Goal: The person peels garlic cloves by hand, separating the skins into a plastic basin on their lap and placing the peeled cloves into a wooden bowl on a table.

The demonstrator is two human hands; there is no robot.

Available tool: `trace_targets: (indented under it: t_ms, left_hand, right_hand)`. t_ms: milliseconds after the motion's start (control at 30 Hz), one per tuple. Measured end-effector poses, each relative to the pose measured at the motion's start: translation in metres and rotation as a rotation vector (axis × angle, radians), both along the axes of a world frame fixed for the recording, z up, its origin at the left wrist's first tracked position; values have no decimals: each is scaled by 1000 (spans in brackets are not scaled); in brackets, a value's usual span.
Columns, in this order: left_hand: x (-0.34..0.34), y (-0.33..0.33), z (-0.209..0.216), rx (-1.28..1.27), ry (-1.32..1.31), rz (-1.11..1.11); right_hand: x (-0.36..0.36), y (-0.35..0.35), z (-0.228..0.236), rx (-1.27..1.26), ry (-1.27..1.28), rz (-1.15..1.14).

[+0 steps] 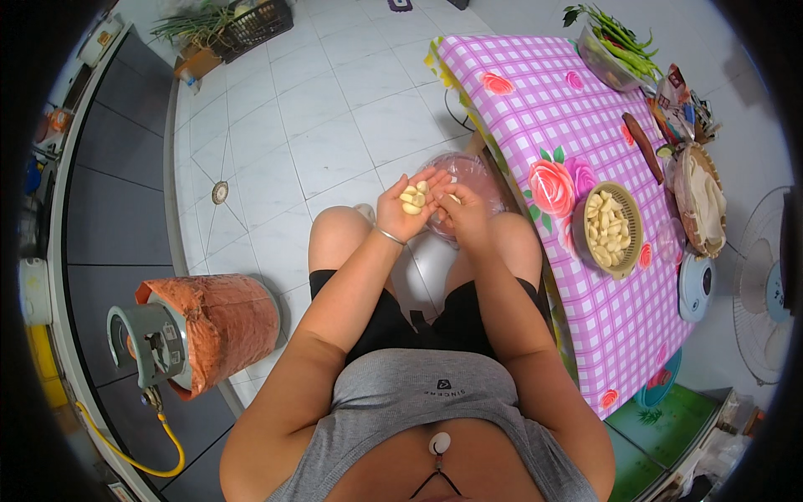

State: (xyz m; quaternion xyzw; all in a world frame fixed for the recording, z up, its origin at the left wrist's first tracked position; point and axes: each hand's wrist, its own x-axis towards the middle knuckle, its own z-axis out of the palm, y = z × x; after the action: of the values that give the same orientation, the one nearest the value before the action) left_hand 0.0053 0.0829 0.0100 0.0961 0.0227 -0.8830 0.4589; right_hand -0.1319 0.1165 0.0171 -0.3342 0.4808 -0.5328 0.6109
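My left hand [391, 206] is turned palm up, cupping several peeled garlic cloves [412, 201] that lie in the palm. Close beside it, my right hand [470, 215] has its fingers pinched together at a pale garlic clove [454, 199], near the left fingertips. Below both hands, between my knees, sits a pinkish container or bag with clear plastic [473, 178]; its contents are hard to make out. On the table to my right, an olive-beige plastic basket [637, 227] holds many more peeled cloves [608, 227].
The table wears a pink checked cloth [502, 117]. On it are a bowl of green peppers [619, 50], a brown-handled tool [642, 146] and a round woven basket [691, 201]. A fan [765, 284] stands at right. At left is a gas cylinder with an orange cover [226, 326].
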Motion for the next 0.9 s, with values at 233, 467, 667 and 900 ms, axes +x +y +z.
trace_targets:
  t_ms: [233,467,667,900]
  left_hand:
    - [-1,-1,-16,14,-10,-118]
    - [2,1,-8,-32,-36,-98]
    - [3,-1,-9,-28,2,-73]
    - [4,-2,-15,-45,-18,-79]
  right_hand:
    - [14,5,2,-306,566,-86]
    - [1,-1,6,109,84,-92]
    - [-16,-2,24,207,-695,-138]
    - [-3,3,2,1,133,80]
